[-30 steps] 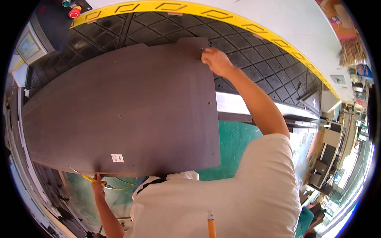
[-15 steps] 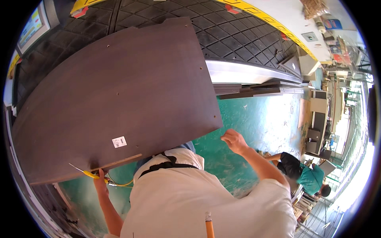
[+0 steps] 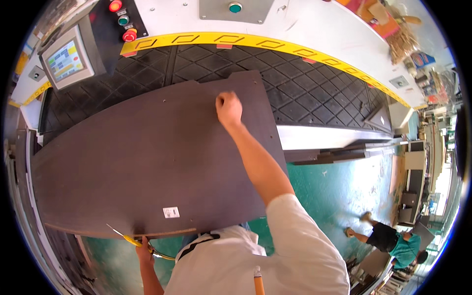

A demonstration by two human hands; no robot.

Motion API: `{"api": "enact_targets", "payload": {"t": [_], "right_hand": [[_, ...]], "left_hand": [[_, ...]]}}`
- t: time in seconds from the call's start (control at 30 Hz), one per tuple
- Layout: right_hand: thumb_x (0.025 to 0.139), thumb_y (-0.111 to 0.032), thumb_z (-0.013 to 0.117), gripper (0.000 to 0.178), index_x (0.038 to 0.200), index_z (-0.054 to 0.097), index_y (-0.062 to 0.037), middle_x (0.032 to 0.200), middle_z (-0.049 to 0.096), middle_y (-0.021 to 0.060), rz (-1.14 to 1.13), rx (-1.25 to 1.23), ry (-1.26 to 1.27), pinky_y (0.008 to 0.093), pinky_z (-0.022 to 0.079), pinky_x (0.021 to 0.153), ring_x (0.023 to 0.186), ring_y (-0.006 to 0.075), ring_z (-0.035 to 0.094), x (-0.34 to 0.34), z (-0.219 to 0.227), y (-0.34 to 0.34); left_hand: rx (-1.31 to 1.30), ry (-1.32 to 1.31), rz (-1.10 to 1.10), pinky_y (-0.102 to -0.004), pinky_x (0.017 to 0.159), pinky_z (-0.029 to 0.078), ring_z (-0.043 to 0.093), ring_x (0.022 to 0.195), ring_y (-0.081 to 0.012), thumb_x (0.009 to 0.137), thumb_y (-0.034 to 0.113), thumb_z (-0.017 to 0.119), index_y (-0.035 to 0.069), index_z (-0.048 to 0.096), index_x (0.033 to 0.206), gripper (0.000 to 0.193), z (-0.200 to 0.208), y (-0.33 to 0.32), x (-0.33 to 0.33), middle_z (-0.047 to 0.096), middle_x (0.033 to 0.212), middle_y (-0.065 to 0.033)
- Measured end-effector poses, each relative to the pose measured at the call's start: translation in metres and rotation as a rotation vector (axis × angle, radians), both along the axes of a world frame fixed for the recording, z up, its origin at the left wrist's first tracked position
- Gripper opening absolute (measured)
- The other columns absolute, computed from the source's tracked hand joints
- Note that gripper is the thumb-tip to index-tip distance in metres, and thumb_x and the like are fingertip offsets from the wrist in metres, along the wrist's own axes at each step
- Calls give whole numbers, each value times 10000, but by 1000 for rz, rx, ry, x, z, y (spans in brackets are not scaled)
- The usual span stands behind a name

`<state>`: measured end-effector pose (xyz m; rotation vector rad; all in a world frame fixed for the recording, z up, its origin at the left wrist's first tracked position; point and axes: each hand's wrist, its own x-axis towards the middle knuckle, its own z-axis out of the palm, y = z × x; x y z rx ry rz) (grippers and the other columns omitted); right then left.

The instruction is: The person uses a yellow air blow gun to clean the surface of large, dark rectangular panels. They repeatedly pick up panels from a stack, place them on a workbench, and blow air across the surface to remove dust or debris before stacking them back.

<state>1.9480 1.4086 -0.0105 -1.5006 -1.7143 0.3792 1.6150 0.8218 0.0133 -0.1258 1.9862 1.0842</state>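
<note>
A large dark brown panel (image 3: 147,162) with small holes, a notched far edge and a white label (image 3: 171,212) lies in front of me, partly over the black padded work surface. At its near edge my left hand (image 3: 144,250) is closed around a yellow air blow gun (image 3: 132,240), its thin metal nozzle pointing up and left over the panel. A yellow hose trails from it. My right hand (image 3: 229,109) is over the far right part of the panel, near the notch, with fingers curled. Anything inside those fingers is hidden.
A control screen (image 3: 66,58) and red and green buttons (image 3: 129,35) stand at the far left. Beyond the black surface (image 3: 314,93) runs a yellow strip (image 3: 265,43). At the right, brown boards (image 3: 339,154) are stacked low, and a person in green (image 3: 405,250) bends on the green floor.
My right hand has swung from beside the panel's near right corner to over its far part. The view has shifted, showing more of the machine's far side. My left hand still holds the air blow gun.
</note>
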Motion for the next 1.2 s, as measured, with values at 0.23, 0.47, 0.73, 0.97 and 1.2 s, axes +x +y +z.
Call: {"api": "enact_targets", "payload": {"t": [0.23,0.47,0.73,0.97,1.2], "right_hand": [[862,-153,683,102,896,681,-56,993,675,175,-51,13,-323,484,557,839,955,381,662,49,-18,129],[843,-126,715,68,816,709,-64,888,698,172,-164,9,-81,477,560,746,842,398,684,142,-21,155],[870,-148,709,110,858,697,-39,951,700,165,-226,-231,-195,492,555,746,883,378,681,151,-11,169],[848,-152,741,118,891,744,-42,957,695,162,-210,-76,-172,488,545,786,899,389,669,124,-10,160],[841,-65,679,155,691,643,-58,851,647,165,-124,148,-328,504,519,797,896,407,630,48,-11,134]], "left_hand": [[-102,-3,27,-304,522,471,503,538,-109,1031,282,664,78,590,1049,218,7,-9,-1,664,855,-31],[-226,-7,-4,-290,519,460,509,531,-114,1013,277,685,78,604,1058,219,11,3,0,589,771,1],[-177,-17,-12,-287,505,450,530,535,-114,1018,231,678,72,614,1050,174,9,-1,-6,580,757,2],[-202,10,-44,-274,507,436,526,542,-109,1008,205,683,71,605,1035,158,16,5,-2,575,774,3],[-194,33,-54,-264,518,455,521,554,-106,1005,254,700,60,604,1057,223,14,2,1,607,833,-1]]}}
